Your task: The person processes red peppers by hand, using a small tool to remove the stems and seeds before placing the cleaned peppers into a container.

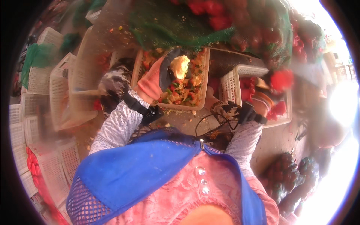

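Observation:
A dark grey and orange glove covers my left hand [153, 77], which grips a rough, pale yellow lump [180, 66]; I cannot make out its kind. Beneath it stands a shallow cream crate [206, 80] filled with chopped-looking scraps [187, 88] in red, orange, green and yellow. My right hand [261, 102], in an orange glove, reaches over a white slotted basket [229, 88] on the right. Red pieces [277, 109] lie in this basket by the fingers. Blur hides how those fingers are set and whether they hold anything.
Green mesh [180, 32] spreads across the far side, with bulging net sacks of red produce [262, 35] at far right. White plastic crates [62, 90] are stacked along the left. Dark net bags [287, 174] sit at the lower right. Bits of debris lie on the floor [180, 118].

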{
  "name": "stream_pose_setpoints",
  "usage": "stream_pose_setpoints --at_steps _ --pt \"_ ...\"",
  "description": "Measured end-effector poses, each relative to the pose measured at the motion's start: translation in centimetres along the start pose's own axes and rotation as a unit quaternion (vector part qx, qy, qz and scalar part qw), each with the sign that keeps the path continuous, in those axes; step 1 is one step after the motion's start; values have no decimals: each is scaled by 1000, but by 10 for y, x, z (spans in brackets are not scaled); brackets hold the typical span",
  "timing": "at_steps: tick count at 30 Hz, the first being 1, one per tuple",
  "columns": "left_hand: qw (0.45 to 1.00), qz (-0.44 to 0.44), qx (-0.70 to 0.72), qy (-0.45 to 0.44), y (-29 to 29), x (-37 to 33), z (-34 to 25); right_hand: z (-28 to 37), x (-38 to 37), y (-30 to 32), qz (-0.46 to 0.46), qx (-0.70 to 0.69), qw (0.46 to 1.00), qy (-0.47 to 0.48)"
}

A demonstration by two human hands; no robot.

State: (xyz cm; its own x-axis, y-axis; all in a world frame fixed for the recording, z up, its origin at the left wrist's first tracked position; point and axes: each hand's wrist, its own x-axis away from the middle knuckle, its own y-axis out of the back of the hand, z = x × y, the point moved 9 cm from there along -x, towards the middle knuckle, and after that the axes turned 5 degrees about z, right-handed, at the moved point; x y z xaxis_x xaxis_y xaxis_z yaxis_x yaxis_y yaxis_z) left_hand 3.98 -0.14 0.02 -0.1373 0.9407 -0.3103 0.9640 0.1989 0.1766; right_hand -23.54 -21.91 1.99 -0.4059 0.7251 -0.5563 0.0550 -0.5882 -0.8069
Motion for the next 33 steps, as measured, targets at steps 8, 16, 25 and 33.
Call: stream_pose_setpoints --at_steps 8,16,25,33 --pt "890 -22 439 121 -44 -18 13 -104 73 9 -270 272 903 -196" --pt "921 -57 337 185 -65 -13 17 -147 56 -60 -39 636 748 -186" --pt "953 -54 197 225 -55 -13 36 -147 64 -51 -70 535 774 -330" --pt "920 -6 220 325 -58 -2 51 -143 56 -57 -1 621 750 -227"
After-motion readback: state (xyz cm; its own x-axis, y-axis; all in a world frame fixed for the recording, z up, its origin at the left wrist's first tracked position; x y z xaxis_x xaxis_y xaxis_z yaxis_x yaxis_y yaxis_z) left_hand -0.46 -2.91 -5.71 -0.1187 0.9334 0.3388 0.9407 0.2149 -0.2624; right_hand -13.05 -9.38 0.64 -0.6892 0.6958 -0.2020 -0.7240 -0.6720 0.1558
